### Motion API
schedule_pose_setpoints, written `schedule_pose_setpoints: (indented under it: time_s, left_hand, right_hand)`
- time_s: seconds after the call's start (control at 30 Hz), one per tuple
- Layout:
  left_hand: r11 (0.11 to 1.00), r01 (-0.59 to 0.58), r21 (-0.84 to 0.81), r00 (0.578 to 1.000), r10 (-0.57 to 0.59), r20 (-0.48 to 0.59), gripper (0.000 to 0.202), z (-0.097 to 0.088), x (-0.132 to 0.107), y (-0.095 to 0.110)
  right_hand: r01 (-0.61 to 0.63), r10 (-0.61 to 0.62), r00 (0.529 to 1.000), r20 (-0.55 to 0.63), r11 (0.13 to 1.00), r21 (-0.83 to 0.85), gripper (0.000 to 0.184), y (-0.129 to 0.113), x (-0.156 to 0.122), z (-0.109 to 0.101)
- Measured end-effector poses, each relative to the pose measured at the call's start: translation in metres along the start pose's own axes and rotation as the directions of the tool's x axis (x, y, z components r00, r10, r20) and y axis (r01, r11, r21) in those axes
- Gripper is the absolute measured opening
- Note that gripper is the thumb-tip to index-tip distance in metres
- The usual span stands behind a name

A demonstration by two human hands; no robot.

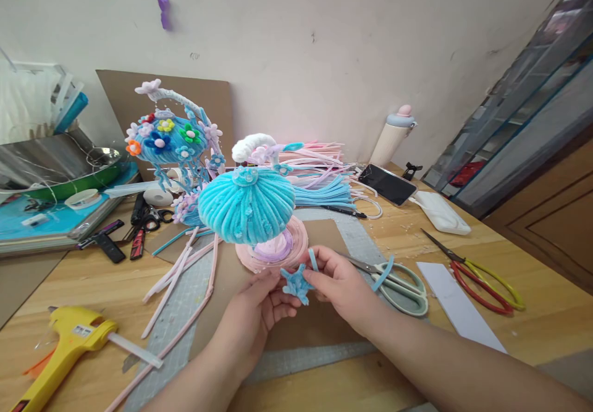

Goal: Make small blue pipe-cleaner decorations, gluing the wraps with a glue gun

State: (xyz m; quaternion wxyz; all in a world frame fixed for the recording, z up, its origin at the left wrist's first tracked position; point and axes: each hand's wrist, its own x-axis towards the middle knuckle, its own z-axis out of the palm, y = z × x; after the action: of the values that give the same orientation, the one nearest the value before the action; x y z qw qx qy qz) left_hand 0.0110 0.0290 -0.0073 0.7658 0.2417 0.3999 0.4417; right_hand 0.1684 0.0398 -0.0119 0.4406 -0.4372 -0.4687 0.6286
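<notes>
Between my two hands is a small light-blue, star-like piece of fuzzy pipe cleaner [296, 283]. My left hand [264, 304] pinches its left side, with the other fingers curled beneath. On its right edge are the closed thumb and fingertips of my right hand [337, 281]. A short blue pipe cleaner end [314, 259] sticks up by the right fingers; whether it joins the star piece I cannot tell. Just beyond stands a turquoise pleated lamp-like shade [248, 205] above a round pink and lilac base [296, 239].
Pale green scissors [405, 288] lie right of my hands, red-and-yellow scissors [482, 282] farther right. A yellow glue gun [76, 338] rests at left near pink pipe cleaners [185, 313]. Behind are a flower-covered blue lamp [169, 137], pipe cleaner bundles [324, 191], a phone [386, 183] and a bottle [391, 137].
</notes>
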Motion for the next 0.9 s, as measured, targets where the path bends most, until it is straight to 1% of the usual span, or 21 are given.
schedule_pose_setpoints:
  time_s: [0.07, 0.17, 0.23, 0.3, 0.4, 0.5, 0.6, 0.7, 0.8, 0.9]
  left_hand:
    - [0.999, 0.018, -0.034, 1.000, -0.017, 0.012, 0.012, -0.002, 0.001, 0.001]
    - [0.998, 0.020, -0.057, 1.000, -0.019, 0.023, 0.023, -0.004, 0.002, 0.003]
    - [0.999, 0.001, -0.038, 1.000, 0.000, 0.020, 0.028, -0.004, 0.002, 0.003]
    - [0.999, -0.034, 0.006, 0.999, 0.034, 0.014, 0.030, -0.003, 0.001, 0.003]
    - [0.996, -0.072, 0.060, 0.997, 0.071, 0.009, 0.030, -0.003, 0.001, 0.002]
    - [0.994, -0.085, 0.070, 0.996, 0.085, -0.002, 0.031, -0.003, 0.001, 0.002]
    - [0.993, -0.097, 0.071, 0.995, 0.099, -0.019, 0.031, -0.002, 0.000, 0.002]
    - [0.988, -0.117, 0.102, 0.992, 0.122, -0.042, 0.030, 0.001, -0.001, 0.001]
    - [0.987, -0.098, 0.131, 0.994, 0.104, -0.038, 0.026, 0.002, -0.001, 0.001]
    - [0.990, -0.065, 0.123, 0.997, 0.071, -0.040, 0.020, 0.002, -0.001, 0.000]
  right_hand:
    - [-0.007, 0.007, 1.000, -0.006, 1.000, 0.003, 0.020, -0.002, -0.001, 0.001]
    - [-0.016, 0.016, 1.000, -0.013, 1.000, 0.014, 0.018, -0.004, -0.002, 0.002]
    - [-0.010, 0.010, 1.000, -0.014, 1.000, 0.018, 0.017, -0.006, -0.002, 0.002]
    - [-0.007, 0.007, 1.000, -0.011, 1.000, 0.011, 0.017, -0.008, -0.003, 0.002]
    - [-0.002, 0.002, 1.000, -0.006, 1.000, -0.010, 0.020, -0.009, -0.004, 0.003]
    - [0.021, -0.021, 1.000, -0.004, 1.000, -0.021, 0.024, -0.008, -0.004, 0.003]
    - [0.029, -0.029, 1.000, -0.010, 0.999, -0.025, 0.024, -0.006, -0.003, 0.003]
    - [0.010, -0.011, 1.000, -0.024, 1.000, -0.024, 0.021, -0.003, -0.003, 0.003]
    - [0.000, -0.001, 1.000, -0.023, 1.000, -0.026, 0.020, 0.000, -0.003, 0.005]
    - [-0.008, 0.009, 1.000, 0.010, 0.999, -0.033, 0.022, 0.002, -0.004, 0.006]
